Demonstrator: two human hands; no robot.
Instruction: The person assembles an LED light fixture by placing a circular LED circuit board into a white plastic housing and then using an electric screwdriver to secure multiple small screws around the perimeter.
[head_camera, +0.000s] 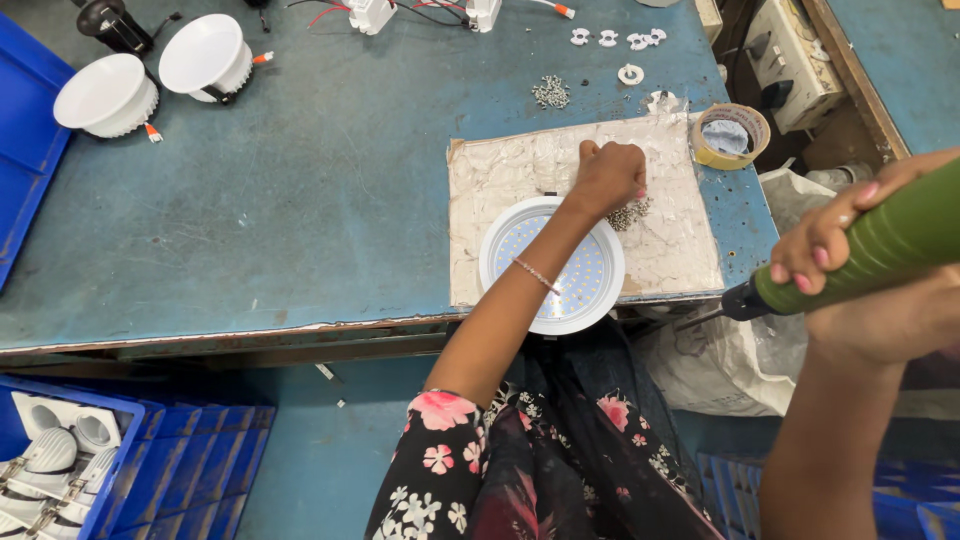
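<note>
Seen from above, a person in a black dress with pink flowers sits at a worn blue worktop (300, 200). The left hand (610, 175) reaches forward with its fingers bunched, the grip closed down onto a small heap of tiny metal screws (630, 213) that lies on a pale, crinkled board (500, 170); whether it has a screw pinched cannot be told. Just beside that hand, nearer the person, a round white downlight (555, 265) lies face up on the board, its disc dotted with small LEDs, and the forearm crosses over it. The right hand (860, 270) is raised close to the camera at the right edge, its grip wrapped tight around the green handle of a powered screwdriver (880, 250), whose dark tip points left, off the worktop's edge and well apart from the light. Behind the board sit a roll of tan tape (732, 136), a second small heap of screws (551, 92) and a few white plastic rings (630, 74). Far left on the worktop stand two more white downlight housings (150, 80). Below, at the lower left, a blue crate (130, 470) holds further white fittings.
</note>
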